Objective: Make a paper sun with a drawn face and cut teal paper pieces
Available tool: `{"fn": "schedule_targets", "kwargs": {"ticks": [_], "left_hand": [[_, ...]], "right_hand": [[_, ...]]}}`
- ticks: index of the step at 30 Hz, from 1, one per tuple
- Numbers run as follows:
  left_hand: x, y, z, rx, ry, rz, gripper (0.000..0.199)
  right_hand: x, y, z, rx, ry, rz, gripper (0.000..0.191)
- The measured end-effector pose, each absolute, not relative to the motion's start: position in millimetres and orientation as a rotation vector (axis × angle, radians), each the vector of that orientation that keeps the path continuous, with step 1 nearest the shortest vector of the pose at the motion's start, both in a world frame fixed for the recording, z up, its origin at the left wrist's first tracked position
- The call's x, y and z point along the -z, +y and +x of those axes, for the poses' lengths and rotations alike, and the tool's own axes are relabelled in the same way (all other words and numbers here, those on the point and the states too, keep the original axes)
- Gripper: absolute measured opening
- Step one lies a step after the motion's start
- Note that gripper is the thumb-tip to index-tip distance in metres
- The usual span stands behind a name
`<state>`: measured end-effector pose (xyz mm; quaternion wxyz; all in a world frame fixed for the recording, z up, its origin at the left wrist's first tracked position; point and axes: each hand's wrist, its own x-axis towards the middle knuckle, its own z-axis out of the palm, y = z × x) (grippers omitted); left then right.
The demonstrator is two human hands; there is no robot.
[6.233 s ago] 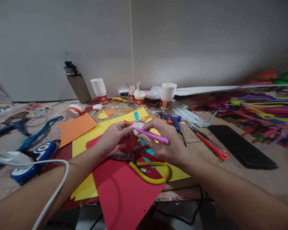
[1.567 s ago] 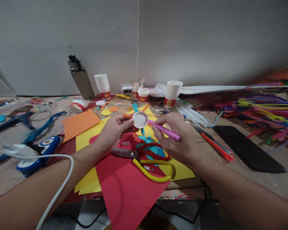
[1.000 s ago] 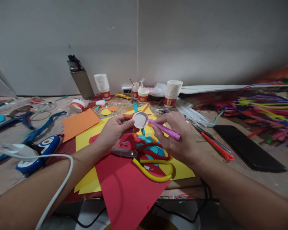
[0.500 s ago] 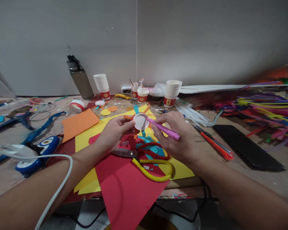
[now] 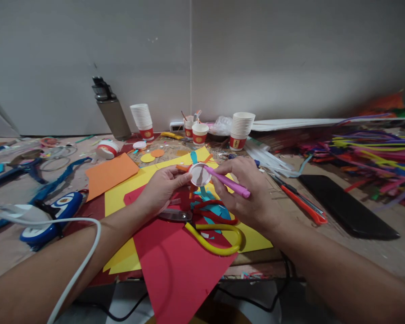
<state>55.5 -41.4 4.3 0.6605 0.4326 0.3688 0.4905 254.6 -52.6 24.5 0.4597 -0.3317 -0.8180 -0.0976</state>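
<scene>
The left hand [image 5: 164, 186] pinches a white round piece [image 5: 199, 176]; beside that grip, the right hand [image 5: 248, 191] clasps a purple pen [image 5: 230, 182], apparently for marking; the next stroke likely demands steadiness.

No text legible — the marks [image 5: 236, 143] on the paper cups [image 5: 243, 126] are too small.

One pen [image 5: 231, 183], two cup stacks [image 5: 141, 118], one phone [image 5: 347, 207], one bottle [image 5: 114, 119], perhaps three coloured paper discs [image 5: 147, 158]
</scene>
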Motion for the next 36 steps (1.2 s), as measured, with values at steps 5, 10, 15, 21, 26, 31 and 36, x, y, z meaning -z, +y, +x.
{"fn": "schedule_targets", "kwargs": {"ticks": [5, 10, 15, 21, 26, 31, 36], "left_hand": [[-4.4, -42.6, 55.9, -1.063, 0.846, 0.946, 0.031], [-3.6, -43.0, 56.9, -1.048, 0.838, 0.954, 0.030], [-1.4, -41.7, 57.4, -1.053, 0.804, 0.977, 0.030], [0.1, -42.4, 56.3, -1.019, 0.800, 1.008, 0.028], [-0.9, -42.6, 57.2, -1.017, 0.795, 1.019, 0.029], [2.0, -41.5, 56.9, -1.029, 0.776, 1.033, 0.028], [4.4, -40.9, 55.9, -1.039, 0.774, 1.046, 0.028]], "right_hand": [[-24.4, -52.7, 254.2, 0.228, -2.022, -0.812, 0.006], [-24.7, -53.8, 252.8, 0.209, -2.031, -0.793, 0.005], [-25.4, -55.6, 251.4, 0.195, -2.035, -0.785, 0.006], [-24.6, -55.7, 251.6, 0.173, -2.055, -0.792, 0.007], [-22.7, -55.1, 250.8, 0.133, -2.066, -0.786, 0.009], [-21.6, -56.1, 249.8, 0.119, -2.071, -0.774, 0.009], [-22.5, -57.2, 249.0, 0.126, -2.077, -0.747, 0.010]]}}
